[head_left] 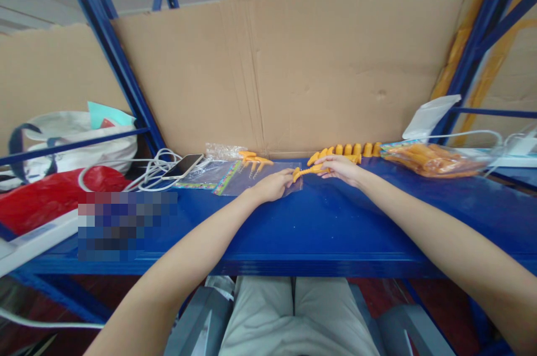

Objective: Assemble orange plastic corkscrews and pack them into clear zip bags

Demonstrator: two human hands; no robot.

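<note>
Both hands meet at the middle of the blue shelf [319, 221]. My left hand [272, 184] is closed, pinching one end of a small orange plastic piece [309, 170]. My right hand [342, 167] is closed on the other end of the same piece. A clear plastic bag [247, 178] lies flat under and beside my left hand. Behind my right hand stands a row of several orange plastic pieces [348, 150]. Another small cluster of orange pieces [254, 161] lies on the clear bags to the left.
A clear bag full of orange pieces [432, 159] lies at the right. A phone [183, 165] with white cables [146, 172] lies at the left, beside a red bag [46, 199] and a white bag [71, 140]. Cardboard [302, 70] backs the shelf between blue posts.
</note>
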